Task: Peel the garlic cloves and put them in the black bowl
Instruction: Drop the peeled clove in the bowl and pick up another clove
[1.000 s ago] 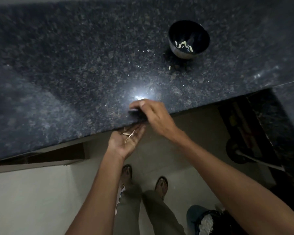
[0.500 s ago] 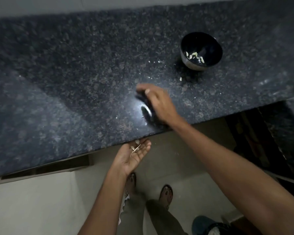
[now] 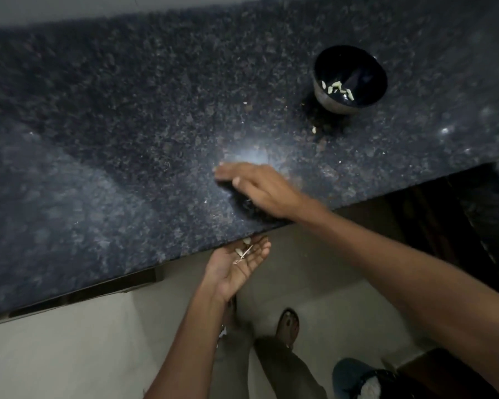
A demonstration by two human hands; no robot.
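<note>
The black bowl [image 3: 350, 79] stands on the dark granite counter [image 3: 127, 139] at the far right, with several peeled garlic cloves [image 3: 337, 87] inside. My right hand [image 3: 260, 188] lies flat on the counter near its front edge, fingers straight and pointing left. My left hand [image 3: 236, 266] is cupped palm up just below the counter edge, with bits of garlic skin [image 3: 242, 251] lying in the palm. A few small skin flakes [image 3: 314, 129] are scattered on the counter near the bowl.
The counter's front edge [image 3: 156, 263] runs diagonally from lower left to upper right. Below it are the pale floor, my feet in sandals [image 3: 289, 323], and a bin [image 3: 366, 381] with a dark liner at the bottom right. A dark opening is on the right.
My right hand moved from the counter edge out onto the counter and swept to the left. My left hand stayed cupped under the edge with the skins in it.
</note>
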